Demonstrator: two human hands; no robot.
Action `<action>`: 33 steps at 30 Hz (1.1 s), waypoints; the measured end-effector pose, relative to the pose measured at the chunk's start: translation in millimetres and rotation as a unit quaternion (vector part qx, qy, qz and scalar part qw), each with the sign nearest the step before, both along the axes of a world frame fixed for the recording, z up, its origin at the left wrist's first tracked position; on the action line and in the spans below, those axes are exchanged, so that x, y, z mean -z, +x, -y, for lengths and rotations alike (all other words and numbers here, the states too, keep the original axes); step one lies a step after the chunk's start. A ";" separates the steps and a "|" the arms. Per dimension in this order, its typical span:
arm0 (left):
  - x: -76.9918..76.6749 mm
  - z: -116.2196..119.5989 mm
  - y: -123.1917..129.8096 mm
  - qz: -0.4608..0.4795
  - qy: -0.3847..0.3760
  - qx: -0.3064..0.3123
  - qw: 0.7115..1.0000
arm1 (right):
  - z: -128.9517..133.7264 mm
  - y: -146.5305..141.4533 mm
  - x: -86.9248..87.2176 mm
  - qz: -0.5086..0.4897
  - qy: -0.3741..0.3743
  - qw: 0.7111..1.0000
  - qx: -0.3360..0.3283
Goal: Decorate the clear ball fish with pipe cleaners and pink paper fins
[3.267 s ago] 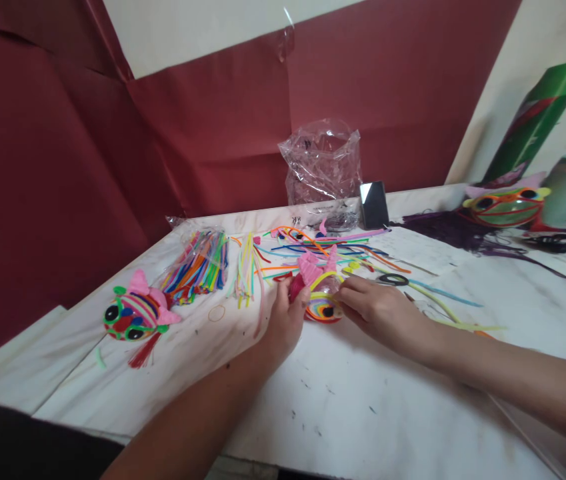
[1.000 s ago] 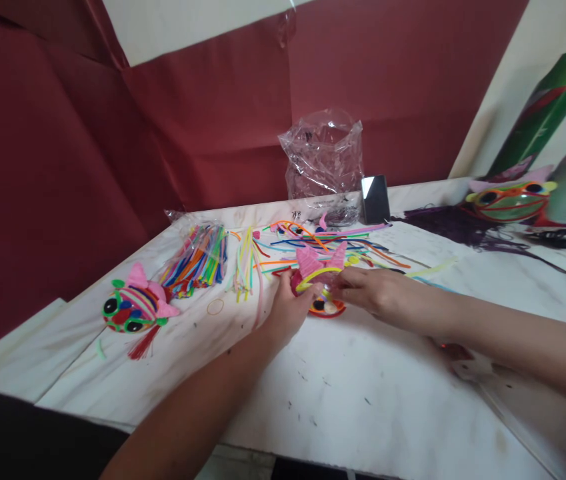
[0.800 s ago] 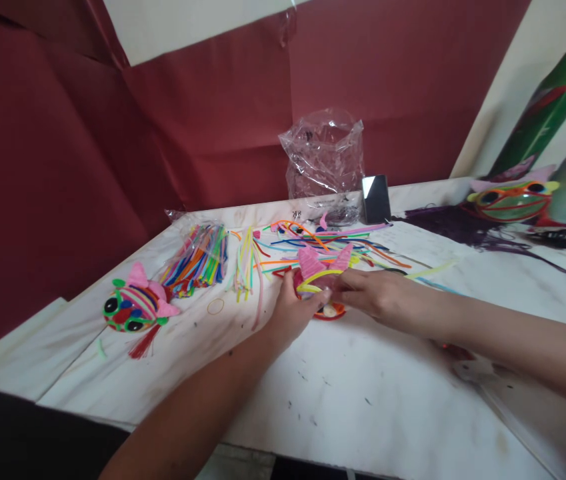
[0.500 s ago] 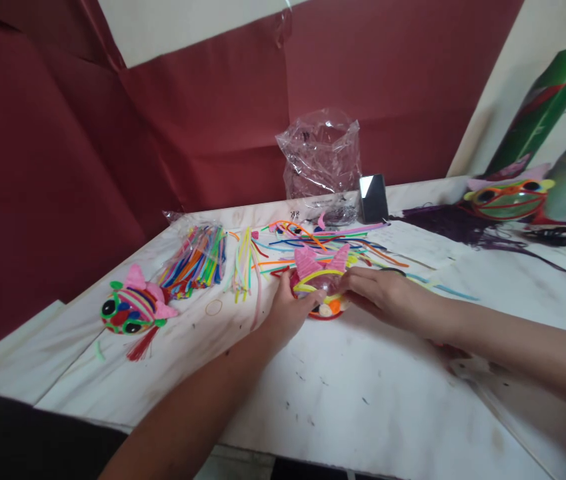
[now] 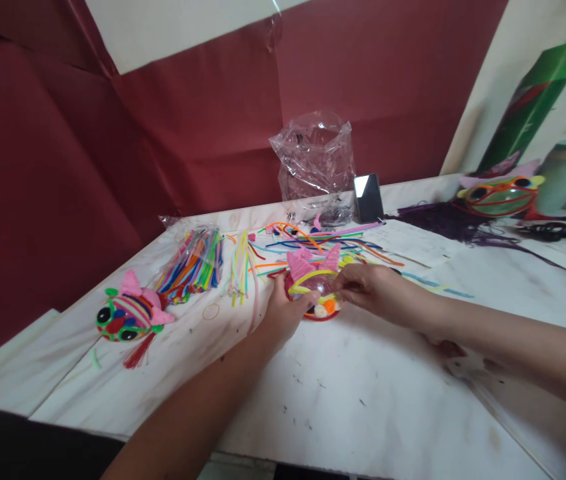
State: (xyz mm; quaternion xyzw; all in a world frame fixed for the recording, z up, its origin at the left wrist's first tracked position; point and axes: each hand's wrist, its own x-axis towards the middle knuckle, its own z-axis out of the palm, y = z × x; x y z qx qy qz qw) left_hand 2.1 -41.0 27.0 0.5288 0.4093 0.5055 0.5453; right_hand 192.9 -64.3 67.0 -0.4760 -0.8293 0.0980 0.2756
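A clear, rounded craft piece (image 5: 321, 283) rests on the white table, with pink ears on top, yellow strips across it and orange and white round bits low on its front. My left hand (image 5: 287, 305) grips its left side, the thumb lying over the front. At its right edge my right hand (image 5: 363, 287) has its fingers pinched together; whatever lies between them is too small to name. A finished-looking animal face (image 5: 130, 313) with pink ears, black eyes and a red tassel sits further left.
Behind are a bundle of coloured pipe cleaners (image 5: 195, 263), loose pipe cleaners (image 5: 333, 241), a clear plastic bag (image 5: 315, 160) and an upright phone (image 5: 368, 199). Another mask-like piece (image 5: 503, 197) and a green tub (image 5: 565, 177) stand at the back right.
My right fingers have drawn together in a tighter pinch by the craft piece's right edge. The whole view has shifted slightly, and my left hand keeps its hold.
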 end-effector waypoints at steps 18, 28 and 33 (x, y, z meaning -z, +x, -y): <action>1.7 0.8 -2.0 0.002 0.007 0.011 1.000 | 1.7 -11.5 1.9 0.007 -0.026 0.997 0.069; 0.6 6.7 -0.2 -0.032 0.014 0.017 0.999 | 5.2 -13.1 1.5 -0.004 -0.009 0.999 0.045; 3.3 4.8 -3.7 -0.030 0.030 0.037 0.998 | 7.0 -12.2 3.7 -0.002 0.001 0.999 0.045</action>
